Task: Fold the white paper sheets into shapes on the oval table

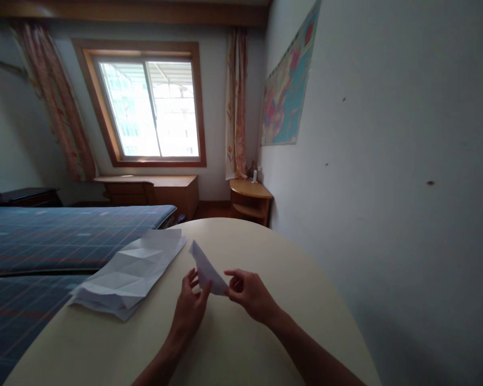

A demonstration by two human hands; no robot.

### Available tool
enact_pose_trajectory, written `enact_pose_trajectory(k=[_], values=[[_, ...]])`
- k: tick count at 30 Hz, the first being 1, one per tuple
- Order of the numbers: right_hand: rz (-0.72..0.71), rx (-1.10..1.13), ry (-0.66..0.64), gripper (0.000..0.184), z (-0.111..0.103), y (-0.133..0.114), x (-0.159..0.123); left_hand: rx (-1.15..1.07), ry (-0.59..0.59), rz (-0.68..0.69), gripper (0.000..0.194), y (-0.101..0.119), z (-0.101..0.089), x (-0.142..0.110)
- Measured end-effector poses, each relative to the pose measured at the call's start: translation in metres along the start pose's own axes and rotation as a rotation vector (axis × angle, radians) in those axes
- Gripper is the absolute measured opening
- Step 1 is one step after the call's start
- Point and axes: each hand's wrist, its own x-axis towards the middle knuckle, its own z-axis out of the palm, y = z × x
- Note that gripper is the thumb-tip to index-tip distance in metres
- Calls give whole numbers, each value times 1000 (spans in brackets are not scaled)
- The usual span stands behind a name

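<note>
Folded white paper triangle point(207, 269): narrow, crisp creases, held in the air just above the counter, between both hands, one point aimed up and away.

Right hand point(251, 295): narrow pinch, thumb and fingers closed on the triangle's lower tip.

Left hand point(189, 308): fingers spread wide, thumb side at the triangle's near edge; cannot tell how firm that contact is.

Step in hand: one folded piece worked off the surface, both hands on it.

Paper stack: loose pile of creased white sheets point(126, 273), left of the hands, on the counter near its edge, overhanging toward the bed.

Counter: smooth cream rounded tabletop point(265, 252), under both forearms, pushed against the white wall point(386, 134).

Bed: blue plaid cover point(44, 241), beside the counter on the left.

Room: wooden desk point(153, 190) under a bright window point(148, 107); colourful wall map point(290, 86) above a small wooden corner shelf point(249, 195).
</note>
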Motion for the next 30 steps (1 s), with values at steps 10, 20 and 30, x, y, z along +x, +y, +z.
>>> enact_pose_trajectory(k=[10, 20, 30], values=[[-228, -450, -47, 51, 20, -18, -10, -417, -15, -235, 49, 21, 3, -11], [-235, -214, -64, 48, 25, -12, -13, -397, -151, -225, 46, 17, 6, -12], [-185, -82, 98, 60, 24, -9, -10, -354, -288, 4, 36, 19, 9, -18]])
